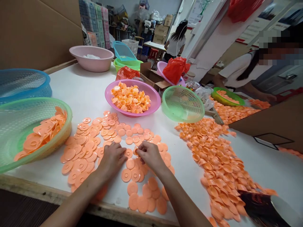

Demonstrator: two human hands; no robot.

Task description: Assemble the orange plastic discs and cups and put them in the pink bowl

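Note:
Flat orange toy saucers (80,164) lie spread and overlapping over the table in front of me. Among them rests my left hand (113,157), its fingers bent and drawn together beside a single saucer (128,153); whatever is under the fingertips is hidden. My right hand (149,154) pinches a small orange piece (135,151) between thumb and forefinger, apparently a toy cup, mostly covered by the fingers. Behind the saucers, a pink basin (156,100) holds a heap of small orange toy cups (131,98).
Left stands a green basket (67,110) of orange saucers, behind it a blue basket (46,85). A green colander (201,110) is right of the basin. Cup-shaped orange pieces (220,164) cover the right side. Another person (246,69) works at right; one more person (176,42) is farther back.

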